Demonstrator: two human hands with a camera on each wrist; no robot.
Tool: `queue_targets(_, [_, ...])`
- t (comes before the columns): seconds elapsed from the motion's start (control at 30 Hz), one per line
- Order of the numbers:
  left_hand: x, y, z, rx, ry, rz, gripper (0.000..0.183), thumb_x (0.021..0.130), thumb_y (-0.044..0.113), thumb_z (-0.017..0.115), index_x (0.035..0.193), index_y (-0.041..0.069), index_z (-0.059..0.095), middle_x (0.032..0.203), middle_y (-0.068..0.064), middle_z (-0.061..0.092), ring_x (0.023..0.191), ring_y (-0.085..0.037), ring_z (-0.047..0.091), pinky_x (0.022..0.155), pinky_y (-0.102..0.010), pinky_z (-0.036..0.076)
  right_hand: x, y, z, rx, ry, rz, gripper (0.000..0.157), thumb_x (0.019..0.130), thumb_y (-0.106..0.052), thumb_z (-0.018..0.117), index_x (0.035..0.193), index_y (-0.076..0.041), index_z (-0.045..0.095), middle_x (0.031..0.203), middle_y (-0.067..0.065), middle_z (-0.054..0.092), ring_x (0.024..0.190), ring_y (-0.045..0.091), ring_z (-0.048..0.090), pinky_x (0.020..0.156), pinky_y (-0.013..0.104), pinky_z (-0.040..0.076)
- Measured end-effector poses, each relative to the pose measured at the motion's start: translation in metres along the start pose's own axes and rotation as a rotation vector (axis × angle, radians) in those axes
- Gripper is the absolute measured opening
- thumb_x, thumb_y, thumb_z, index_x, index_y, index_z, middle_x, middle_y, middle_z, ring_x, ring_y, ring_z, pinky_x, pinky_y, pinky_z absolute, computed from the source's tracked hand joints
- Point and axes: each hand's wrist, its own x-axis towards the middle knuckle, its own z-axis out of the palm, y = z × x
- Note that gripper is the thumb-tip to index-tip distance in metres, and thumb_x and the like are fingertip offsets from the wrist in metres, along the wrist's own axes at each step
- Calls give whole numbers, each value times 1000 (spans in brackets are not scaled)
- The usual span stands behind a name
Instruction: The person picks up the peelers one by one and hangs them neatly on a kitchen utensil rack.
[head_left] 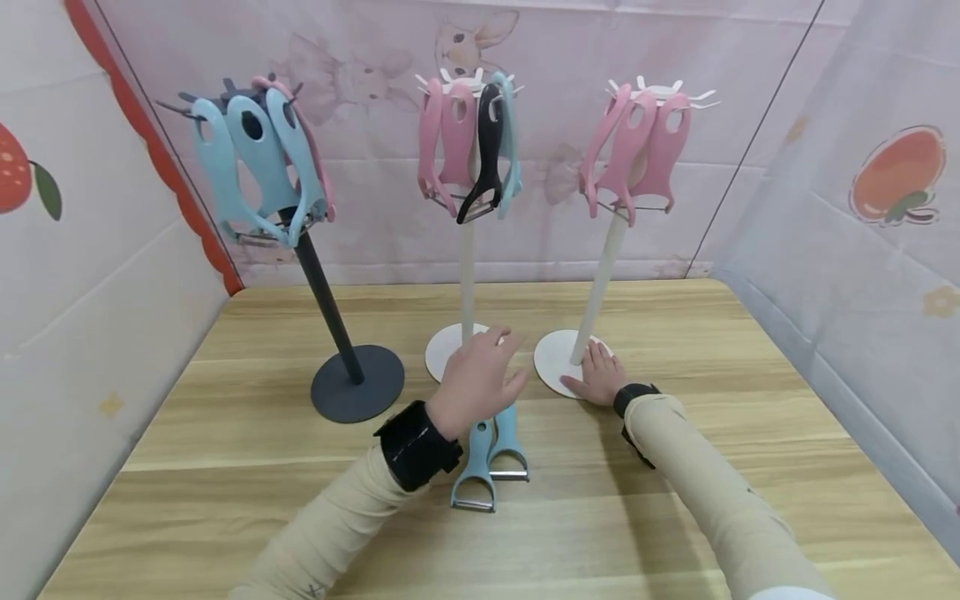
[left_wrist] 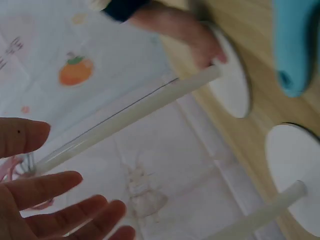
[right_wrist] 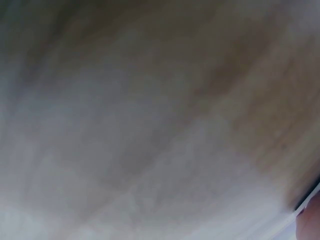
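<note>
My left hand (head_left: pixel 477 379) hovers over the table in front of the middle white stand (head_left: pixel 467 267), holding nothing. Its fingers are spread and loosely bent, as the left wrist view also shows. Below it lie two light-blue peelers, a nearer peeler (head_left: pixel 478 454) and a farther peeler (head_left: pixel 507 435) partly hidden behind the hand. My right hand (head_left: pixel 602 377) rests on the round base (head_left: pixel 553 354) of the right white stand (head_left: pixel 600 283), fingers extended beside the pole. Pink peelers (head_left: pixel 633 154) hang from that stand's hooks. The right wrist view is mostly blurred wood.
A dark stand (head_left: pixel 322 292) on the left bears light-blue peelers (head_left: pixel 255 158) and a pink one. On the middle stand hang pink peelers (head_left: pixel 456 137), a black peeler (head_left: pixel 487 150) and a light-blue peeler (head_left: pixel 510 142). Printed cloth walls (head_left: pixel 360 242) enclose the wooden table (head_left: pixel 225 483).
</note>
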Motion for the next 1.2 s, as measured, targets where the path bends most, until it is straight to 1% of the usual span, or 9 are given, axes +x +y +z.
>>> queue_targets(0.13, [-17,-4,13,122,-144,-35,44,85,28,60,121,2,56,115,-19,56,87,-31,60,58,-35,51,-1,0,0,13,-3,-3,83,92,-48,39,137,17,15,144,33,7,133,44,5,105,56,9])
queue_targets(0.3, [-35,-8,28,139,-286,-104,53,84,33,63,127,4,52,110,-16,57,79,-27,58,52,-33,49,-1,1,-1,11,-6,1,80,93,-44,40,138,17,13,145,32,6,133,44,4,105,56,8])
queue_targets(0.47, [-47,-12,44,114,-329,-124,57,81,33,67,127,3,51,96,-13,58,73,-23,57,48,-30,45,-3,1,-2,20,-18,6,80,93,-44,39,138,16,12,145,32,5,134,44,3,105,56,7])
queue_targets(0.57, [-53,-15,51,119,-360,-117,58,81,33,68,125,1,51,96,-13,58,76,-22,57,50,-29,45,-3,0,-3,21,-21,8,80,93,-44,39,138,16,11,145,31,5,134,44,3,105,55,7])
queue_targets(0.67, [-58,-18,55,102,-395,-117,54,81,30,66,123,-1,52,91,-10,57,69,-19,54,49,-28,42,-4,-1,-3,20,-17,8,80,93,-44,39,138,16,12,145,32,5,134,44,3,105,56,8])
queue_targets(0.73, [-60,-19,57,89,-414,-118,49,82,27,65,120,-2,54,83,-7,54,62,-16,49,46,-26,38,-4,-3,-3,16,-13,10,80,93,-44,39,138,16,12,145,32,5,134,44,3,105,55,8])
queue_targets(0.83, [-64,-20,57,87,-435,-122,34,82,25,64,103,-1,59,72,-3,45,54,-13,42,43,-24,34,-4,-6,-3,16,-3,3,80,93,-45,39,138,16,13,145,32,6,134,44,3,105,55,8])
queue_targets(0.97, [-67,-21,55,83,-464,-132,21,80,21,65,87,2,59,68,-2,40,52,-12,39,41,-23,33,-4,-7,-4,20,5,0,79,93,-44,39,138,16,14,145,32,7,134,43,4,105,55,8])
queue_targets(1.2, [-64,-25,53,20,-523,-146,21,73,14,69,86,2,60,65,-1,42,53,-13,41,43,-25,35,-3,-2,-3,15,-16,12,81,93,-46,39,138,16,12,145,32,6,134,43,3,105,55,8])
